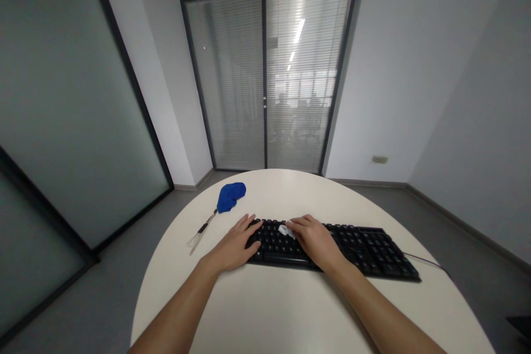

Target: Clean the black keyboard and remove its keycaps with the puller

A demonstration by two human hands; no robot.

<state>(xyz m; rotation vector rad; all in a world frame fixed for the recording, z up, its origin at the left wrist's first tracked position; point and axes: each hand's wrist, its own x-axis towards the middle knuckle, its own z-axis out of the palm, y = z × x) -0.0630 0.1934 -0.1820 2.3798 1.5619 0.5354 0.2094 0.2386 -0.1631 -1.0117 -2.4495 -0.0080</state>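
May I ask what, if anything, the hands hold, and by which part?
The right hand holds a crumpled white wad by its right side, against the keyboard; the exact grip is hidden. The left hand rests on the keyboard's left end, apparently empty.

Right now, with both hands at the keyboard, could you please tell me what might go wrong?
The white wad in the right hand could press keys or leave shreds between them. The keyboard might slide if the left hand, resting at its left end, slips. The cord, running toward the table's right edge, could get tugged.
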